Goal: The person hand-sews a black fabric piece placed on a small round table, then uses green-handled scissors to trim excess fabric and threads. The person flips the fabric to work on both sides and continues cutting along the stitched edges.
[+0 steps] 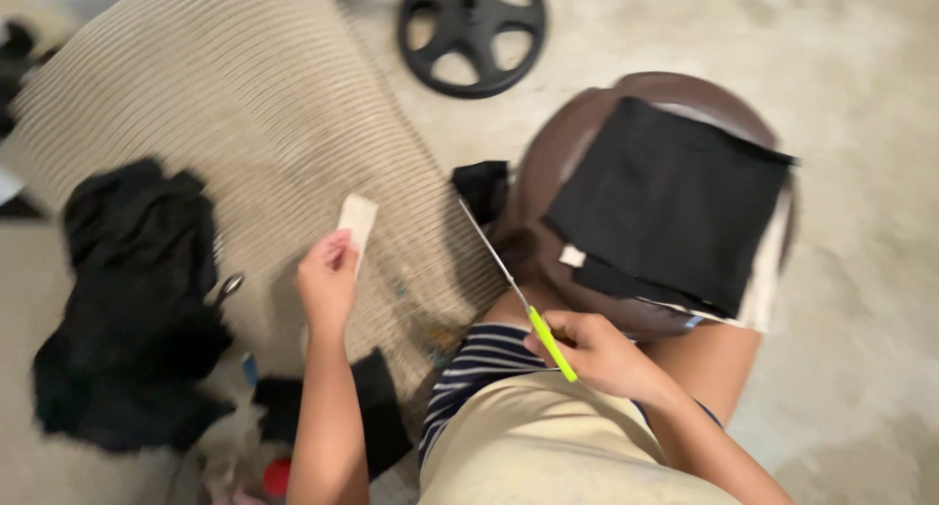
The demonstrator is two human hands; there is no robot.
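At centre frame, the right hand (599, 353) closes its grip around green-handled scissors (516, 290), their slim blades shut and pointing toward the upper left. The left hand (328, 282) pinches a pale fabric strip (357, 221), held upright, left of centre.

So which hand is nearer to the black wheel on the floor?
Left. The left hand is below the wheel, to its left; the right hand is lower still, by the lap.
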